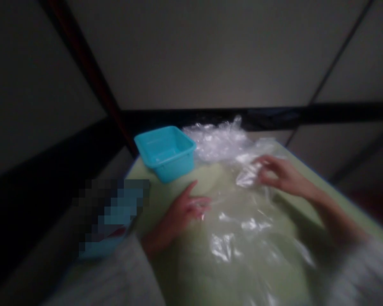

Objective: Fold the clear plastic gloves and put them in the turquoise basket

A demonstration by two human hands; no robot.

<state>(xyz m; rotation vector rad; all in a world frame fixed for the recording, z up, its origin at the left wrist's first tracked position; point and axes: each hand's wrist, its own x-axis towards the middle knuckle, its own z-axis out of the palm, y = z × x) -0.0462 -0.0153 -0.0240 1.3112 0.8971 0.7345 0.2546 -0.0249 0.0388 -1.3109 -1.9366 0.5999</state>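
Note:
A clear plastic bag (242, 229) lies spread over the light green table (147, 187), between my two hands. My left hand (191, 206) has its index finger and thumb apart, with the other fingers curled on the bag's left edge. Higher up on the right, my right hand (274, 172) pinches the bag's upper right part between thumb and fingers. Behind the bag sits a heap of crumpled clear plastic (220, 140). The image is dim and a little blurred.
An open turquoise bin (174, 165) stands at the table's back left, beside the crumpled plastic. At the left edge is a blurred-out, pixelated bluish object (121, 208). Pale panels (210, 55) with dark frames rise behind the table.

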